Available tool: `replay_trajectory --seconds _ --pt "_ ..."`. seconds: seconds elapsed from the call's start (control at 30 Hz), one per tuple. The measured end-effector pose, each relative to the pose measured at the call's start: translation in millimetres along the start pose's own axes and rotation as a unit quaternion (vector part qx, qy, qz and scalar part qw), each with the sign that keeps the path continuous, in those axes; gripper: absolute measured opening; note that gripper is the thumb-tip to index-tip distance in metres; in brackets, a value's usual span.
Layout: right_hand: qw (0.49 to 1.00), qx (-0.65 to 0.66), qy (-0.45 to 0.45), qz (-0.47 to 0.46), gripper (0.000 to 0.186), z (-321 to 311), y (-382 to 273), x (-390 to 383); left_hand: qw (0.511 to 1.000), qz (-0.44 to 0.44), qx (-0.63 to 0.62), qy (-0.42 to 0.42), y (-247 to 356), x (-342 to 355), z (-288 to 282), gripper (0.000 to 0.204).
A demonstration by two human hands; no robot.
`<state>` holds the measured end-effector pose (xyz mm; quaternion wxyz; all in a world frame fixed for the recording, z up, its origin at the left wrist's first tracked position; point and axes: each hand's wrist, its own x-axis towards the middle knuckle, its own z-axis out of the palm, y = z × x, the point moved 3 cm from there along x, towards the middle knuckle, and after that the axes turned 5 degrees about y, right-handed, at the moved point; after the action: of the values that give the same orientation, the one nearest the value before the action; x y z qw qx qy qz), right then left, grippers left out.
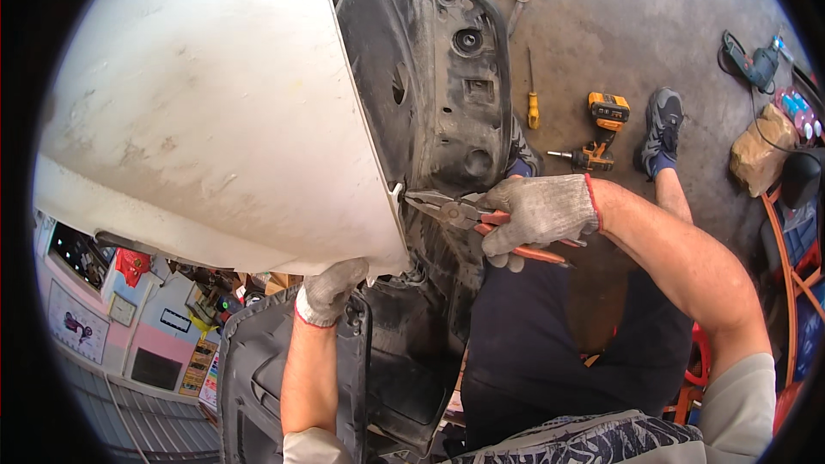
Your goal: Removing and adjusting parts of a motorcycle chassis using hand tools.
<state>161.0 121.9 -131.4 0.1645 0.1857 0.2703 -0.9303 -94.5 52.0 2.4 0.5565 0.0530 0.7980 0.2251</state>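
Observation:
A large scuffed white body panel [215, 112] fills the left of the view. My left hand [331, 288], in a grey knit glove, grips its lower edge near the corner; the fingertips are partly hidden. In my gloved right hand [543, 213] is a pair of pliers [451, 209] with orange-red handles, held closed-fisted. The pliers' jaws point left and reach a small white tab [396, 191] on the panel's right edge. Whether the jaws touch or pinch the tab, I cannot tell. Behind them stands a dusty black plastic part [468, 77].
On the concrete floor lie a yellow-handled screwdriver [533, 107], an orange-and-black cordless driver [599, 133] and a hammer [521, 4]. A corded power tool [756, 64] and a tan block [763, 150] are at the far right. Another black plastic part [288, 369] stands lower left.

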Motion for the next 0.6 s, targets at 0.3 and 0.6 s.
replay_trajectory --seconds 0.3,0.6 --pt "0.999 0.031 -0.027 0.024 0.025 -3 -6 -1 0.999 0.003 0.032 -0.014 8 0 8 0.023" --pt "1.0 0.006 -0.02 0.01 0.019 1 -10 3 0.992 0.039 0.086 -0.087 15 7 10 0.02"
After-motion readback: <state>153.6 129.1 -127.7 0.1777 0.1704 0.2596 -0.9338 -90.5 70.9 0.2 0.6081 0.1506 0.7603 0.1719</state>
